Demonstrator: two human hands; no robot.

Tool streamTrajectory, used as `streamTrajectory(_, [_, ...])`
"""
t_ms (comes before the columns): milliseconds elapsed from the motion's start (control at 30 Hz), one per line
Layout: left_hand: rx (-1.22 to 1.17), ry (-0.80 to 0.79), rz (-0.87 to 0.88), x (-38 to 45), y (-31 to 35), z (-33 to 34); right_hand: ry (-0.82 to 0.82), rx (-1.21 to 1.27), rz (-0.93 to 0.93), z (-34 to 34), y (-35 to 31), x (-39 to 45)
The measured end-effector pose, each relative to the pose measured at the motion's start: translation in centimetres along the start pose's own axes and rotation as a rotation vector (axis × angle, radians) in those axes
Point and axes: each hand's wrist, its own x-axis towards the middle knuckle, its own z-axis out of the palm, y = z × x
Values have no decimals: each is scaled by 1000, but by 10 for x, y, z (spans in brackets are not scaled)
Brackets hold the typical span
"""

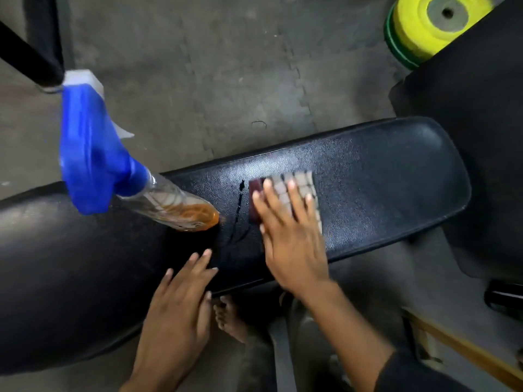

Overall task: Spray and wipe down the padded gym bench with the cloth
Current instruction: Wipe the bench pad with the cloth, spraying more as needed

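Note:
The black padded bench (390, 176) runs across the view from lower left to upper right. A checked grey cloth with a maroon edge (300, 185) lies flat on its pad. My right hand (291, 239) presses down on the cloth with fingers spread. Wet streaks (237, 219) show on the pad just left of the cloth. A clear spray bottle with a blue trigger head (96, 154) and a little orange liquid stands on the bench at the left, with no hand on it. My left hand (181, 304) rests flat and open on the bench's near edge.
A yellow and green weight plate (418, 26) lies on the grey mat floor at the top right. Another black padded piece (475, 108) stands to the right. A black frame bar (25, 52) crosses the top left. My bare foot (229, 318) is under the bench.

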Motion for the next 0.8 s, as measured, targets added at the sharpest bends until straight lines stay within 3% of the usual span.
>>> streamTrajectory(200, [7, 104, -124, 9, -36, -34, -88, -50, -75, 0, 26, -72])
streamTrajectory(367, [101, 156, -177, 64, -56, -49, -41, 12, 115, -21, 30, 16])
streamTrajectory(533, [161, 221, -198, 93, -50, -45, -60, -34, 46, -11, -17, 78])
streamTrajectory(700, [141, 206, -191, 90, -44, -51, -24, -18, -38, 10, -34, 1])
streamTrajectory(800, [157, 178, -186, 92, -44, -54, -99, -54, -86, 17, -25, -60])
